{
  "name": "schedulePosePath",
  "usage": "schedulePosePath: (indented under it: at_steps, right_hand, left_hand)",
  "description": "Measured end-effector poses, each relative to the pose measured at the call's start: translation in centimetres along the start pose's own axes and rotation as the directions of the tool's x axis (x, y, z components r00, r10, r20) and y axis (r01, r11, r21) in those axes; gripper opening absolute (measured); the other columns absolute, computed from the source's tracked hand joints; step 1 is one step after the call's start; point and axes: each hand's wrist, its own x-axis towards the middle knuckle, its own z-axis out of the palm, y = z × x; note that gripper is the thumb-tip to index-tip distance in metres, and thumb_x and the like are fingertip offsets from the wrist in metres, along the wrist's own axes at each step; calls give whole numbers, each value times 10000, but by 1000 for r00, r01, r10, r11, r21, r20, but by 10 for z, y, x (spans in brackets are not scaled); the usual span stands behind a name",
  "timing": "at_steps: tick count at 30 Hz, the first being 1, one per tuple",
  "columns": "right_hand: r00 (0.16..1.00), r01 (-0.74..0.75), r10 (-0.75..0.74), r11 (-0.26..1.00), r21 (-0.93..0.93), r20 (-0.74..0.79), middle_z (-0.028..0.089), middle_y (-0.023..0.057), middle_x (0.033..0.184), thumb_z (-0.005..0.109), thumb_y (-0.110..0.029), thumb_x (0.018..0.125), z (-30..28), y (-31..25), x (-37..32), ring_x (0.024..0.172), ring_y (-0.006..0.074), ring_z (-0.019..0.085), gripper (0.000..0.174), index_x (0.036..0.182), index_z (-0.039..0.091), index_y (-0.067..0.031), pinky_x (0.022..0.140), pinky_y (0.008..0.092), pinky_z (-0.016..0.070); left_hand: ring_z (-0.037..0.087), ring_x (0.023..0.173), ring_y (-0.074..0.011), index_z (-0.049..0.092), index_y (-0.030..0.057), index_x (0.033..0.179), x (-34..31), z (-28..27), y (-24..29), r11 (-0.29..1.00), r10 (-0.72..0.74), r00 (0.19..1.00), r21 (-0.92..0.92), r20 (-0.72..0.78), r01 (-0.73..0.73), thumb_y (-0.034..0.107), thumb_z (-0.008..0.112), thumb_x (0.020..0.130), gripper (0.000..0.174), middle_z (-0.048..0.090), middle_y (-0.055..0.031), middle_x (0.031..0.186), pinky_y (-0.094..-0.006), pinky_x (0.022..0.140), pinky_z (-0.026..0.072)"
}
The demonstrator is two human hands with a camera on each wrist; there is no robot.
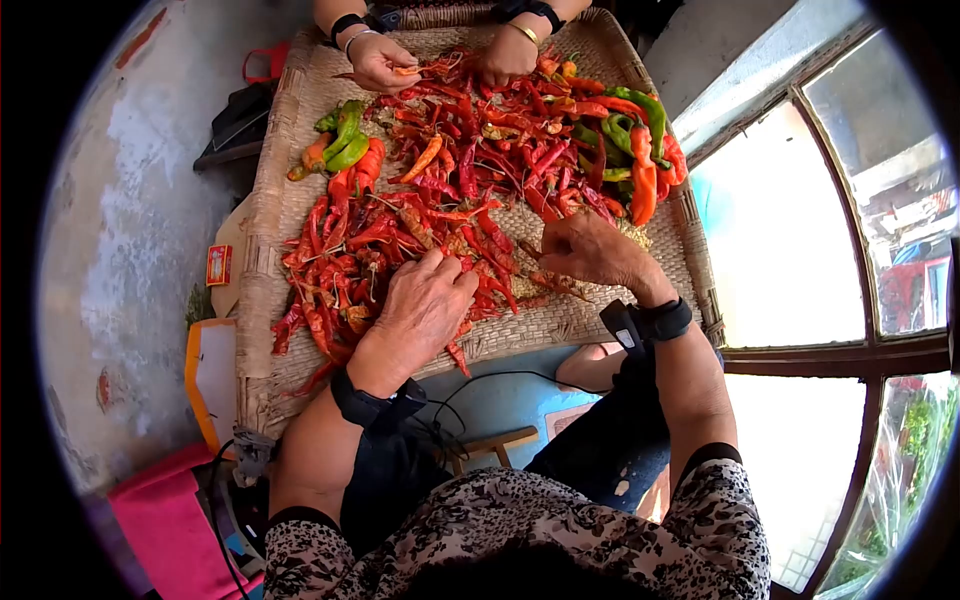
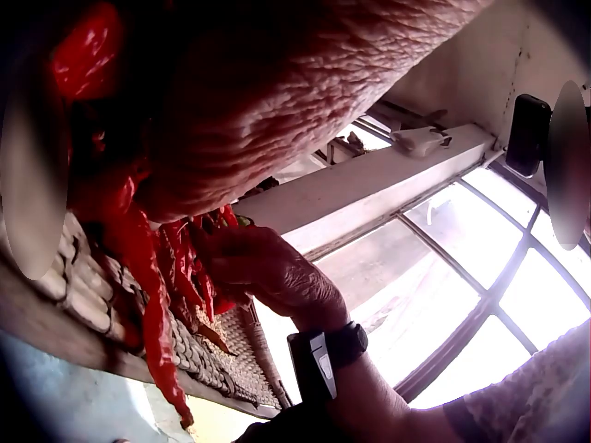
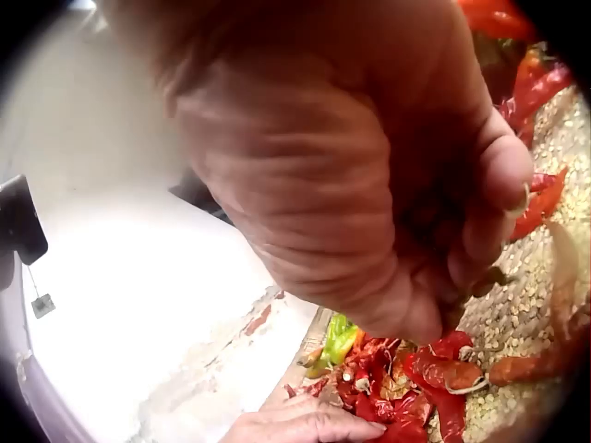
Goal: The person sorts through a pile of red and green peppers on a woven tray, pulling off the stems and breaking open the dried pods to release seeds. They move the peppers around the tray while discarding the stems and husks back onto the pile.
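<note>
A heap of dried red chillies (image 1: 370, 245) covers much of a woven tray (image 1: 262, 300). My left hand (image 1: 425, 305) rests low on the heap's near side, fingers bent down among the chillies; its fingertips are hidden, so I cannot tell what they hold. One long red chilli (image 2: 157, 314) hangs below it in the left wrist view. My right hand (image 1: 595, 250) is curled over the tray's right part. In the right wrist view a small brownish-green stem (image 3: 494, 280) pokes out at its fingertips. Pale seeds (image 3: 517, 318) and dried chillies (image 3: 452, 374) lie beneath.
Across the tray, another person's hands (image 1: 383, 65) work in the heap, one pinching an orange-red chilli. Fresh green peppers (image 1: 348, 137) lie at the left, more green peppers (image 1: 650, 115) at the right. A window (image 1: 790, 220) stands to the right, a wall (image 1: 130, 240) to the left.
</note>
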Motion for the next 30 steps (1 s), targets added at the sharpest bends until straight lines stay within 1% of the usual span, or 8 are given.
schedulePosePath:
  at_steps: [3, 5, 7, 8, 11, 21, 25, 30]
  right_hand:
    - [999, 52, -46, 918, 394, -23, 641, 7, 803, 644, -231, 903, -21, 7, -3, 714, 112, 584, 211, 936, 658, -24, 656, 275, 485]
    - [953, 124, 203, 417, 900, -225, 634, 5, 848, 618, -247, 934, -23, 11, -1, 704, 70, 557, 291, 1096, 621, -5, 651, 223, 477]
    - [783, 319, 343, 495, 808, -519, 632, 18, 876, 599, -270, 951, -18, 14, 9, 690, 47, 534, 404, 1232, 550, 17, 644, 200, 475]
    - [756, 211, 288, 744, 635, -588, 629, 28, 885, 592, -285, 956, -15, 12, 10, 720, 85, 567, 439, 1267, 538, 19, 656, 238, 498]
    - [942, 153, -69, 960, 236, -328, 632, 112, 960, 647, -207, 901, 6, -8, 17, 877, 227, 639, 407, 1248, 551, -16, 753, 343, 527]
    - [822, 318, -497, 806, -499, -279, 502, 180, 1256, 651, -109, 813, 14, -69, 105, 1099, 354, 549, 606, 1376, 427, -103, 851, 416, 518]
    - [956, 252, -293, 829, -499, -3, 487, 149, 1332, 582, -151, 869, 8, -90, 133, 1061, 360, 601, 597, 1426, 369, -154, 833, 421, 526]
    - [951, 260, -309, 817, -515, -11, 550, 141, 1063, 604, -117, 833, 18, -69, 127, 888, 347, 626, 321, 1152, 580, -85, 753, 438, 525]
  left_hand:
    - [522, 867, -233, 625, 41, 910, -1, 2, -1, 1000, -7, 1000, 11, 4, 7, 114, 679, 773, 165, 530, -74, 835, -355, 734, 501]
    - [520, 861, -228, 621, 46, 885, -1, 1, 0, 1000, 5, 999, -1, -34, -5, 118, 681, 769, 149, 527, -72, 830, -350, 729, 501]
    - [520, 859, -225, 618, 49, 872, -1, 3, 0, 1000, 3, 999, 7, -35, -3, 119, 685, 762, 147, 528, -71, 829, -349, 725, 500]
    - [519, 856, -222, 615, 52, 859, -1, 3, 0, 1000, 8, 999, 15, -39, -7, 120, 689, 755, 145, 529, -71, 827, -348, 720, 500]
    - [525, 855, -222, 608, 55, 838, -1, 4, -1, 1000, 8, 999, 15, -37, -7, 131, 690, 748, 143, 534, -70, 820, -344, 714, 499]
    - [560, 874, -221, 648, 57, 855, -1, 5, 0, 999, 14, 998, 33, -54, -12, 140, 664, 734, 148, 605, -81, 838, -345, 715, 505]
    - [573, 883, -228, 655, 43, 865, -3, 9, 0, 1000, 13, 994, 30, -112, -10, 147, 661, 702, 194, 628, -83, 834, -340, 710, 506]
    - [578, 893, -231, 659, 41, 859, -4, 2, 2, 999, -3, 997, 44, -74, 6, 130, 658, 704, 179, 634, -86, 852, -338, 716, 504]
